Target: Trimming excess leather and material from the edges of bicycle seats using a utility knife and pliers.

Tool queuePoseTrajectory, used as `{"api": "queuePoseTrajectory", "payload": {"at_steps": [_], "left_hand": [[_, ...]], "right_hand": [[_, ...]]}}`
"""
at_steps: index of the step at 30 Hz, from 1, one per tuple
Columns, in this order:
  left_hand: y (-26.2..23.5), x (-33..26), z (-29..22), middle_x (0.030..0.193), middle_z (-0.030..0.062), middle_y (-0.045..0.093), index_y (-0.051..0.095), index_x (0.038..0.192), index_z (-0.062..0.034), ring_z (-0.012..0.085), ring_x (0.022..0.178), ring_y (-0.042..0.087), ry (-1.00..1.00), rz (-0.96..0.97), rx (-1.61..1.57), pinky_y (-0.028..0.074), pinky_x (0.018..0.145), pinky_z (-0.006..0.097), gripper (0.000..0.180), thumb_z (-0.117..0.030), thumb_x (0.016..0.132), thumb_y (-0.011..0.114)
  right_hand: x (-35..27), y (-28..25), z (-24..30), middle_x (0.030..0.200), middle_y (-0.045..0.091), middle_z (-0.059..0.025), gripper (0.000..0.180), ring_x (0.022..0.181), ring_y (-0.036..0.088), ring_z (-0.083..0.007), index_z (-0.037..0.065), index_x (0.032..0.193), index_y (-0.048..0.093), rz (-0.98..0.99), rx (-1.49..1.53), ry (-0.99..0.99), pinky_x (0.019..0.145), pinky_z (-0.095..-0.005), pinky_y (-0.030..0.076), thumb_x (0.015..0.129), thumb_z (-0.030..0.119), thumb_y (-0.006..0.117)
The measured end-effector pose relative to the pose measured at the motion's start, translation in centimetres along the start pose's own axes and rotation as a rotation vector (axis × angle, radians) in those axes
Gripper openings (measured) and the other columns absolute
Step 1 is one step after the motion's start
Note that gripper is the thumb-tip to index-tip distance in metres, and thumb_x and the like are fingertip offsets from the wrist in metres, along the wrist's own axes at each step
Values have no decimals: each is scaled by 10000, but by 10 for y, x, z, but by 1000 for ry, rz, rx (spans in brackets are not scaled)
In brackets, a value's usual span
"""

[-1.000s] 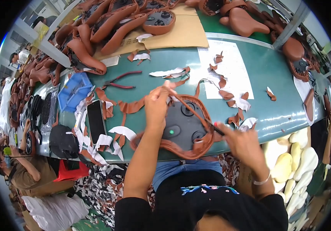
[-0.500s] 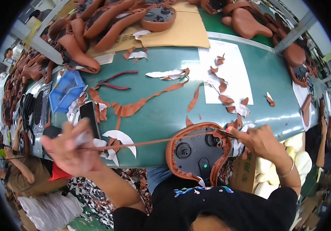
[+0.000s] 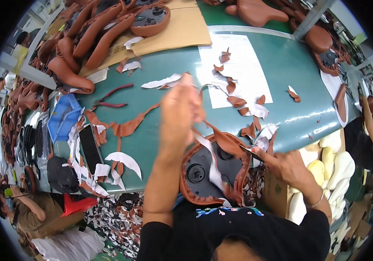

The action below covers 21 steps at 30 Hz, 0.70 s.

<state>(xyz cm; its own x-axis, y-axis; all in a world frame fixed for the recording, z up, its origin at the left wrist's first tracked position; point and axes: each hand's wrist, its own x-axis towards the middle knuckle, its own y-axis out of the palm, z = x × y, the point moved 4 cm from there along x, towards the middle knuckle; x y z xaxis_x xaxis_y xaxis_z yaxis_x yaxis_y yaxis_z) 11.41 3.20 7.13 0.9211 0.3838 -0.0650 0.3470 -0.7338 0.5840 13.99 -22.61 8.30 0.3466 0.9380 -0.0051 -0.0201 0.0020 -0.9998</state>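
Note:
A bicycle saddle rests underside up at the table's near edge, brown cover folded around its black base. My left hand, blurred by motion, is closed above the saddle's far left side. A brown strip with a white back runs down from it across the base. My right hand grips a thin knife, its blade at the saddle's right rim against a brown flap of cover. How the strip joins the cover is hard to make out.
Red-handled pliers, a blue tray, a phone and a black cap lie left. Scraps surround a paper sheet. Brown saddles are piled at the back; pale pads fill a box at right.
My left hand has swung from the far left to above the saddle. The taut strip is now slack across the base. A brown flap stands up at the rim. The view has shifted.

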Motion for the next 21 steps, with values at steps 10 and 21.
{"api": "queuePoseTrajectory", "payload": {"at_steps": [10,21], "left_hand": [[-10,-77,-97,647,18,391,405,687,-82,118,565,388,1306,-1094,325,289,509,208,426,-401,969,382],[-153,-26,-11,750,198,604,616,843,-2,284,689,584,265,-181,1143,455,646,393,391,-389,847,563]], "right_hand": [[-58,60,82,807,579,-77,461,594,560,-123,78,1318,365,-74,1397,868,520,-297,459,899,128,551],[58,40,8,921,533,-99,465,766,508,-176,-15,1278,417,-494,1144,600,697,-293,436,875,170,558]]}}
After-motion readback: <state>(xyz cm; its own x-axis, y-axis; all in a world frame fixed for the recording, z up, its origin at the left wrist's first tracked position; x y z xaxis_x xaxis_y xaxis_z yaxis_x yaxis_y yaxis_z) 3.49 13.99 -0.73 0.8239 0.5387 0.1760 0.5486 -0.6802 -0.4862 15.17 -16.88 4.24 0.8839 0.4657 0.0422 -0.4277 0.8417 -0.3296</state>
